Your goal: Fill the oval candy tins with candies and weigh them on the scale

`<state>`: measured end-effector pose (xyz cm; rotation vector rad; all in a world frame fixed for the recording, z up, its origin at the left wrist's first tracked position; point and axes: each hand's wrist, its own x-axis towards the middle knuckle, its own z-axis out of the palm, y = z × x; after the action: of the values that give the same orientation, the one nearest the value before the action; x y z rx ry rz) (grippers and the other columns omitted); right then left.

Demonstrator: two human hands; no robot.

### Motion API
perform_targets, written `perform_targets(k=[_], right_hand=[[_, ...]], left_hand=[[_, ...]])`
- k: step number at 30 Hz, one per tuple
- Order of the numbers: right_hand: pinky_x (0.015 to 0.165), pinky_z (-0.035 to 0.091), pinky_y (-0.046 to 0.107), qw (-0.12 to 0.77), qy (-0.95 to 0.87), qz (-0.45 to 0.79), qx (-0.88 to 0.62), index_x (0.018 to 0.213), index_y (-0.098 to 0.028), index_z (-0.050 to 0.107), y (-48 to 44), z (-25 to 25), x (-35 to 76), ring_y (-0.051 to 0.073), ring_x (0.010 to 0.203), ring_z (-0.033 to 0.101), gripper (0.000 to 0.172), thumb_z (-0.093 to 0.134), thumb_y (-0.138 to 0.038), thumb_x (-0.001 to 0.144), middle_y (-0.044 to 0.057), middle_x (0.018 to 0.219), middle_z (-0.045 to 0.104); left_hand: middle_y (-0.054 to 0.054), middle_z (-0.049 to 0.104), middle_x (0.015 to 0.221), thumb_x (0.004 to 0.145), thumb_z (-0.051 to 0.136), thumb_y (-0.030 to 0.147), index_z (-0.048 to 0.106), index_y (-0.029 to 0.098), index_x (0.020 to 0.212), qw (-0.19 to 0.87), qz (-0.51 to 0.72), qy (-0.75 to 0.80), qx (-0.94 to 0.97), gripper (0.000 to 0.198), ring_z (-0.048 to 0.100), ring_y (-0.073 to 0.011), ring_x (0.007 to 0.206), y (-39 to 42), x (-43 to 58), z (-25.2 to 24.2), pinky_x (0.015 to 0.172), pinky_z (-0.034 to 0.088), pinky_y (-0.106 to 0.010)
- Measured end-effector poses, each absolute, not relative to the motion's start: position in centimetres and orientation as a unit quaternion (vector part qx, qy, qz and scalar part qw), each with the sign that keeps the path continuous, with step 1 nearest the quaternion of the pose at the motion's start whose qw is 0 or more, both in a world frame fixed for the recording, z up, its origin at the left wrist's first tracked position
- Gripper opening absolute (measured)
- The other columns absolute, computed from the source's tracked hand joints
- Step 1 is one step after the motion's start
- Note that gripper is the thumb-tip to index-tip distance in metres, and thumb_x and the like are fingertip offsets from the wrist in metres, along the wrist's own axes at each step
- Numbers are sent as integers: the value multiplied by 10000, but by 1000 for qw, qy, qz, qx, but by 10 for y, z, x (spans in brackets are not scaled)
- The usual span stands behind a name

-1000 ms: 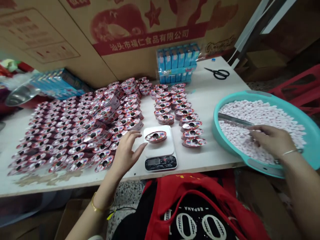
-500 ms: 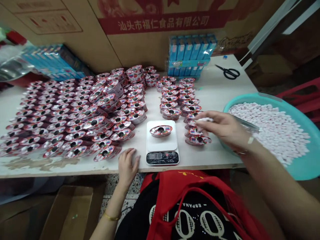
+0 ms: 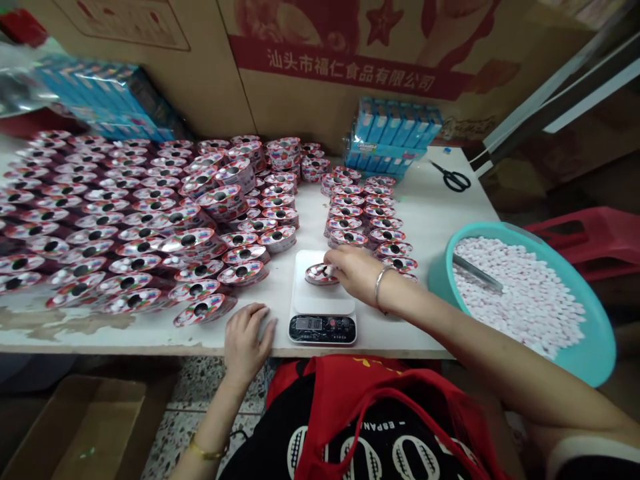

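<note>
A small oval red-and-silver tin [image 3: 318,274] with a dark hole in its top sits on a white kitchen scale [image 3: 323,300] at the table's near edge. My right hand [image 3: 353,271] hovers over the tin with its fingers bunched at the hole; what they pinch is hidden. My left hand [image 3: 247,339] lies flat on the table edge, fingers spread, just left of the scale and near the closest tin [image 3: 204,309] of the big batch.
Several rows of like tins [image 3: 125,220] cover the left of the white table [image 3: 435,207]; two columns [image 3: 365,213] stand behind the scale. A teal basin [image 3: 595,353] of pink-white candies with a metal scoop [image 3: 477,272] is at right. Scissors [image 3: 453,177], blue boxes [image 3: 390,137], cardboard behind.
My right hand left the candy basin and came left to the tin on the scale. My left hand dropped from beside the scale to the table edge.
</note>
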<state>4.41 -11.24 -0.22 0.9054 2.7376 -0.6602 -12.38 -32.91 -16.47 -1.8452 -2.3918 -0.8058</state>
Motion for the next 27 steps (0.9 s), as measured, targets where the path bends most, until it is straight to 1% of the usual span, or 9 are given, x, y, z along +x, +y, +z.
perform_targets(k=[4, 7, 9, 11, 13, 15, 17, 21, 27], right_hand=[[799, 410, 290, 84, 923, -218, 305, 984, -113, 654, -111, -3, 44, 214, 939, 588, 223, 499, -34, 845, 133, 997, 640], [784, 415, 291, 4, 913, -267, 309, 851, -123, 651, -107, -3, 48, 180, 860, 580, 177, 504, -28, 825, 95, 884, 649], [717, 427, 277, -66, 872, -358, 327, 802, -136, 637, -103, -2, 54, 143, 737, 569, 133, 524, -71, 827, 43, 760, 633], [607, 423, 249, -107, 791, -490, 350, 796, -141, 624, -99, -1, 62, 104, 595, 528, 84, 553, -162, 836, -5, 649, 591], [527, 405, 226, -114, 703, -596, 372, 824, -135, 623, -97, -1, 71, 80, 522, 492, 115, 601, -248, 814, -21, 616, 581], [505, 403, 214, -111, 656, -633, 396, 853, -127, 634, -96, -1, 77, 76, 527, 504, 163, 660, -255, 755, -8, 646, 612], [513, 413, 215, -111, 659, -617, 415, 857, -123, 644, -98, -2, 80, 85, 553, 531, 160, 670, -203, 720, 4, 674, 635], [564, 433, 245, -117, 727, -548, 397, 822, -125, 666, -103, -7, 76, 106, 567, 552, 93, 602, -142, 757, 0, 645, 624], [724, 424, 281, -79, 873, -363, 315, 818, -137, 692, -108, -11, 58, 138, 752, 559, 128, 582, -74, 804, 40, 772, 636]], left_hand=[[-91, 629, 1078, 859, 584, 298, 591, 194, 1053, 25, -264, -763, -589, 220, 569, -226, 1037, -329, -123, -166, 908, 429, -364], [-87, 635, 1072, 853, 595, 299, 596, 191, 1044, 35, -266, -764, -587, 220, 570, -225, 1033, -328, -123, -167, 904, 427, -359], [-84, 637, 1070, 850, 600, 298, 597, 192, 1045, 36, -265, -765, -585, 223, 568, -224, 1032, -328, -122, -167, 905, 424, -358], [-83, 638, 1070, 847, 604, 297, 597, 192, 1046, 36, -266, -765, -585, 226, 566, -223, 1033, -328, -121, -167, 906, 422, -357], [-81, 639, 1070, 844, 607, 298, 599, 193, 1046, 36, -266, -767, -583, 227, 564, -222, 1034, -328, -121, -167, 905, 420, -355], [-79, 640, 1068, 844, 607, 299, 602, 195, 1042, 36, -265, -769, -581, 224, 564, -221, 1032, -328, -120, -167, 900, 419, -352], [-79, 640, 1065, 844, 606, 301, 605, 195, 1036, 38, -264, -770, -579, 219, 564, -220, 1030, -328, -120, -167, 896, 419, -351], [-84, 639, 1065, 844, 603, 305, 608, 191, 1034, 39, -260, -770, -581, 221, 563, -221, 1028, -327, -120, -168, 890, 420, -352], [-85, 640, 1058, 843, 601, 298, 605, 192, 1038, 41, -258, -769, -584, 221, 565, -224, 1026, -327, -121, -168, 892, 418, -355]])
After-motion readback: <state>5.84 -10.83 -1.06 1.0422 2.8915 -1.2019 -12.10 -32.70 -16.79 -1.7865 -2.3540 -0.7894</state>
